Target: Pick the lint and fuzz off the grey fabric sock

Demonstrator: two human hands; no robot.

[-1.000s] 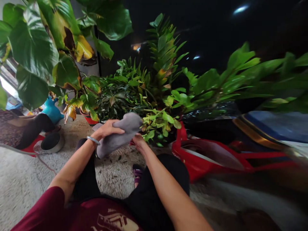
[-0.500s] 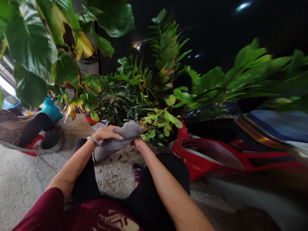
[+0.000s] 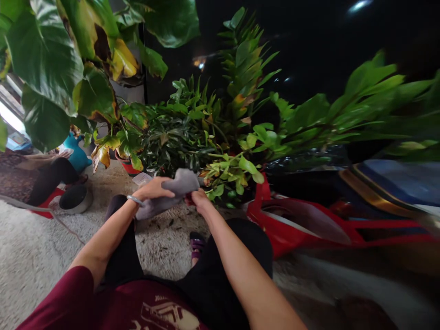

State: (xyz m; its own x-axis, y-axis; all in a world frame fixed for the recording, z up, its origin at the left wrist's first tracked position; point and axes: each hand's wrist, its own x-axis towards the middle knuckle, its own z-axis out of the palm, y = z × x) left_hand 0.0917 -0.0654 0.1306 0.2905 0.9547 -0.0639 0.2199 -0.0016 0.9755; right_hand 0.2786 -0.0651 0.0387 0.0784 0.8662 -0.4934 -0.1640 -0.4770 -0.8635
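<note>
A grey sock (image 3: 182,182) is held out in front of me, above the ground between my knees. My left hand (image 3: 156,189), with a pale bangle at the wrist, is closed around the middle of it, and its loose end (image 3: 151,209) hangs below the palm. My right hand (image 3: 199,198) is pinched closed at the sock's right side. A small dark red thing (image 3: 188,199) shows at its fingertips, too small to make out. The fingers of that hand are partly hidden.
Leafy potted plants (image 3: 178,133) stand close ahead. On the right is a red bag (image 3: 282,233). A seated person (image 3: 30,174) is at the left beside a dark pot (image 3: 75,199) and a turquoise figure (image 3: 79,156). A paper label (image 3: 142,178) lies beyond my left hand.
The sock has shifted slightly, and its upper end is more crumpled and turned up. My right hand has drawn a little down, with the small red thing showing more at its fingertips.
</note>
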